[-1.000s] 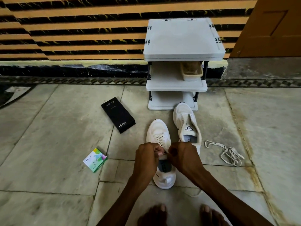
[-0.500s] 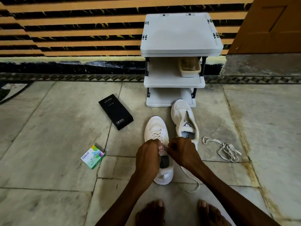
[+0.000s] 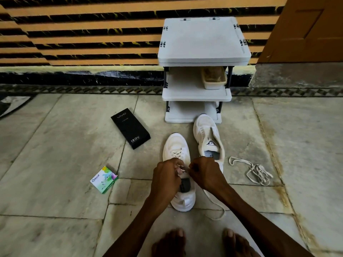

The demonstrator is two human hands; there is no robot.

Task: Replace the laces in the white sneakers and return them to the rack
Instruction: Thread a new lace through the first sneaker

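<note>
White sneaker [image 3: 175, 141] under hands [image 3: 166, 176], lace [image 3: 177, 153] pinched (both)

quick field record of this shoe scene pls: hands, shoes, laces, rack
left hand: pinches the threaded lace at the upper eyelets
right hand: pinches the same lace, tail lying on the floor
near sneaker: partly laced, toe toward the rack
far sneaker: unlaced, toe at the rack's base
loose lace: heaped on floor right of the sneakers
rack: three shelves, tub on the middle one
other: black box, green box on floor at left
</note>
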